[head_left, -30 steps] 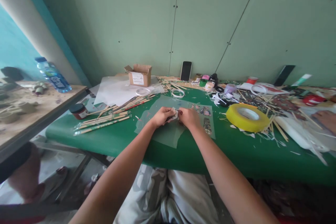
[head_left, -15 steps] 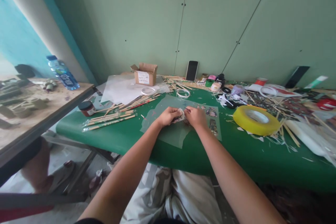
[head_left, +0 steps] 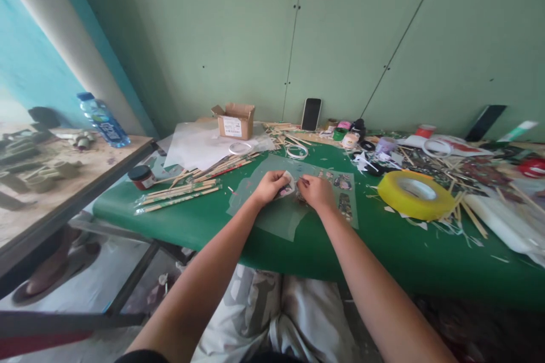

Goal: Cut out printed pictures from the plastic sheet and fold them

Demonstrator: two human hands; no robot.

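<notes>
My left hand (head_left: 269, 187) is closed on a small pale piece with a dark and pinkish print (head_left: 289, 183), perhaps paper or a sticker; its exact kind is unclear. Close by on the right, my right hand (head_left: 317, 191) is in a pinch, its fingertips a little apart from that piece. Whatever those fingertips hold is too small to make out. Both hands are above a translucent sheet (head_left: 285, 227) spread on the green tabletop. On the sheet's right side lie small dark printed pictures (head_left: 344, 182), partly behind my right hand.
A yellow tape roll (head_left: 415, 195) lies to the right, before a clutter of sticks and scraps. Wrapped wooden sticks (head_left: 179, 195) and a dark-lidded jar (head_left: 142, 177) are at left. Behind stand an opened cardboard box (head_left: 235, 123) and a phone (head_left: 311, 114). A bottle (head_left: 104, 120) is on the side table.
My hands have drawn slightly apart, and a gap now shows between the pale piece and my right fingertips. Below the side table, another person's leg and foot have shifted left.
</notes>
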